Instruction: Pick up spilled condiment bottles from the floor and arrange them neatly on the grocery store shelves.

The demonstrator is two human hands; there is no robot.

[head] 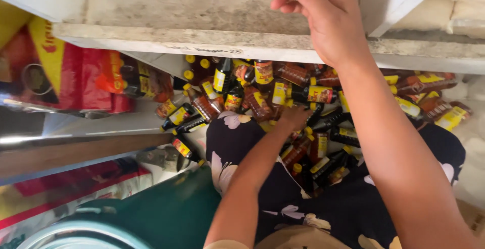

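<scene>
We see our left hand reaching down, its grip seemingly closing on one of the many small sauce bottles still heaped in our lap, while our right hand, fingers loosely curled and empty, rests on the bare shelf.

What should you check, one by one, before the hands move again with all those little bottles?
1. Left hand on the bottles: ok, it reaches down into the pile of small dark bottles; whether it grips one, cannot tell.
2. Right hand free: ok as far as shown, raised at the white shelf with nothing visible in it.
3. Bottles standing steady: not ok, they lie jumbled, tilted all ways.
4. Caps on: ok for the yellow caps that show; the rest cannot tell.
5. Bottles in the lap: not ok, several rest loose on the dark flowered cloth.
6. Red bags beside the pile: ok, not under either hand.
</scene>
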